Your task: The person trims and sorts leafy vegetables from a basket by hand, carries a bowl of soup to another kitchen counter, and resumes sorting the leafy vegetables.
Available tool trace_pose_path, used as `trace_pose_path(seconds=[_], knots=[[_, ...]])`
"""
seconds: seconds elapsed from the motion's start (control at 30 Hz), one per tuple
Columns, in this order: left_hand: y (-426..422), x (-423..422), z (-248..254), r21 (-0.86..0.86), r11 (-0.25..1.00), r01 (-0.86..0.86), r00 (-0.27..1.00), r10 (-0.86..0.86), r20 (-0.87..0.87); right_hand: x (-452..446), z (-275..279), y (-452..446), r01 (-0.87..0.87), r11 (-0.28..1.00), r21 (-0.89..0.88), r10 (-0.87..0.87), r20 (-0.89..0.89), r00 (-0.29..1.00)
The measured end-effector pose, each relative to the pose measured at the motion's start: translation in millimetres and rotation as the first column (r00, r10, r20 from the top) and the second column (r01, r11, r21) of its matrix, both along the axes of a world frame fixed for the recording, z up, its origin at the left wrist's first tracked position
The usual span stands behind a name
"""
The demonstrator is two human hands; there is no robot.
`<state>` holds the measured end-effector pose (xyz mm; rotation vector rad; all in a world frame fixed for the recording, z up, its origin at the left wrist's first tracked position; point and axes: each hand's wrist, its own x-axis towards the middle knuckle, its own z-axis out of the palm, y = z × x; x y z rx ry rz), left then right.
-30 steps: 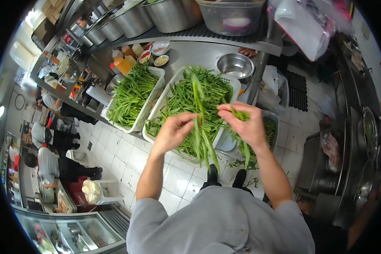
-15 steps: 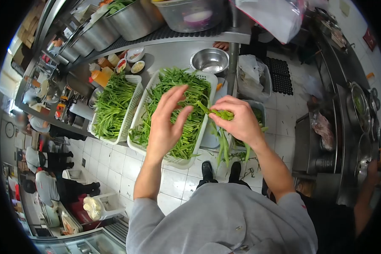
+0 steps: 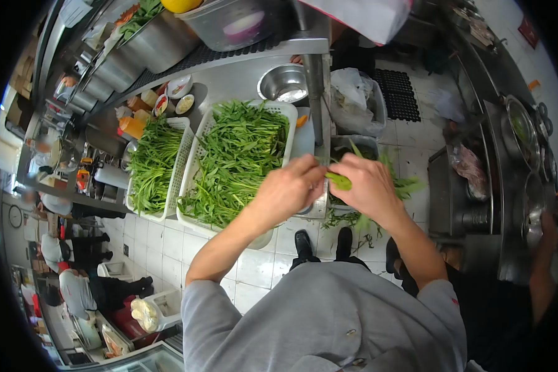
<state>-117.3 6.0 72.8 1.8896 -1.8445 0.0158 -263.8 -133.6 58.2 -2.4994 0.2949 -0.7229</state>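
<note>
My right hand (image 3: 367, 187) is closed around a small bunch of long-stemmed leafy greens (image 3: 339, 180). Some of its leaves trail out to the right, blurred. Close against it, my left hand (image 3: 294, 187) pinches at the stem end of the same bunch; its fingertips are partly hidden. Both hands are in front of the right edge of a large white perforated basket (image 3: 185, 208) heaped with the same greens (image 3: 242, 161). To its left stands a narrower white basket (image 3: 178, 180), also full of greens (image 3: 155, 164).
Below the hands, a bin (image 3: 353, 144) stands by the counter's end, with scraps (image 3: 359, 224) on the tiled floor. A steel bowl (image 3: 283, 83) sits behind the baskets. Pots (image 3: 158, 40) line the shelf above. Another person's arm (image 3: 542, 273) shows at right.
My left hand has come down and right from above the large basket, closing from open fingers to meet my right hand. The bunch has turned, its leaves now trailing right. The view has shifted slightly.
</note>
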Motion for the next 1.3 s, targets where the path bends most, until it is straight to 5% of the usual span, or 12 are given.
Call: trace_pose_path(seconds=[0.23,0.47,0.53,0.63,0.7,0.77,0.87,0.97,1.07,1.13,1.17,1.3], knots=[[-9,-57,-68,0.058,0.984,0.168,0.938,-0.141,-0.318,-70,-44,5,-0.062,0.998,-0.017,0.061,-0.064,0.996],[-24,-107,-114,0.009,0.975,0.221,0.644,-0.139,-0.753,-121,-78,7,-0.041,0.998,-0.053,0.046,0.101,0.994],[-40,-102,-132,-0.029,0.992,0.125,0.694,-0.108,-0.712,-129,-79,2,-0.008,1.0,-0.027,0.012,0.157,0.988],[-55,-70,-127,0.09,0.996,-0.003,0.86,0.049,-0.508,-138,-85,-7,0.308,0.924,0.227,-0.345,0.141,0.928],[-54,-52,-114,-0.201,0.955,-0.217,0.97,0.187,-0.155,-142,-84,-19,0.394,0.888,0.236,-0.438,0.174,0.882],[-31,-28,-75,-0.114,0.963,-0.245,0.92,0.193,-0.342,-149,-89,-33,0.447,0.833,0.325,-0.524,0.205,0.827],[29,30,-41,-0.008,0.946,-0.324,0.922,0.314,-0.226,-179,-120,-49,0.44,0.723,0.532,-0.611,0.197,0.766],[84,78,-57,0.078,0.873,-0.482,0.874,0.473,0.108,-186,-115,-48,0.355,0.546,0.758,-0.632,0.095,0.769],[109,100,-76,0.048,0.866,-0.497,0.824,0.454,0.34,-170,-114,-54,0.362,0.513,0.778,-0.612,0.035,0.79],[119,110,-70,0.012,0.845,-0.535,0.791,0.495,0.361,-146,-86,-52,0.347,0.425,0.836,-0.579,-0.043,0.814],[121,114,-65,-0.005,0.833,-0.554,0.773,0.516,0.37,-133,-72,-50,0.313,0.511,0.801,-0.536,0.012,0.844],[131,114,-13,-0.034,0.783,-0.622,0.778,0.612,-0.142,-76,-40,-43,0.214,0.86,0.464,-0.337,0.201,0.92]])
